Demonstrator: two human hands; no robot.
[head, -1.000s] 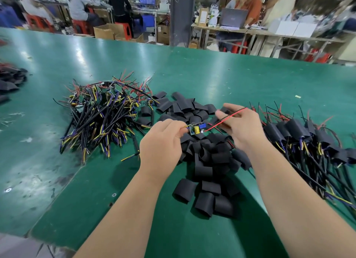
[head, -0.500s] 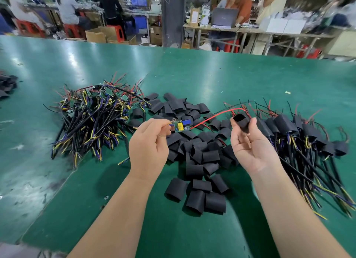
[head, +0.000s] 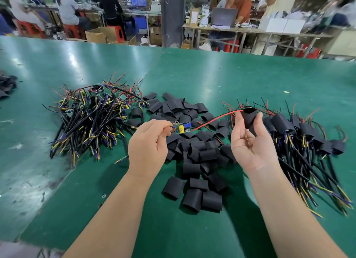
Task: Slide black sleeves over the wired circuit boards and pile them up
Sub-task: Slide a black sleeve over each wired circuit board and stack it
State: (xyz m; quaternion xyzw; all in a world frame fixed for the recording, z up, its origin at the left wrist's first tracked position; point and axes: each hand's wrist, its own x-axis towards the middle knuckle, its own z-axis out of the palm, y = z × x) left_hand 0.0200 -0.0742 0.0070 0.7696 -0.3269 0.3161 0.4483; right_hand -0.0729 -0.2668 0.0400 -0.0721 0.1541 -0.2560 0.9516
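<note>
While the left hand (head: pixel 148 146) pinches the circuit board (head: pixel 183 127) by its leads at frame centre, long axis left-to-right, its red wire (head: pixel 215 119) climbs right to the upright black sleeve (head: pixel 248 117) pinched by the right hand (head: pixel 252 144).

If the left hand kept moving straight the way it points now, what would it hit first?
Probably the heap of loose black sleeves just beyond the left hand and its circuit board, though its height above them is unclear.
</note>
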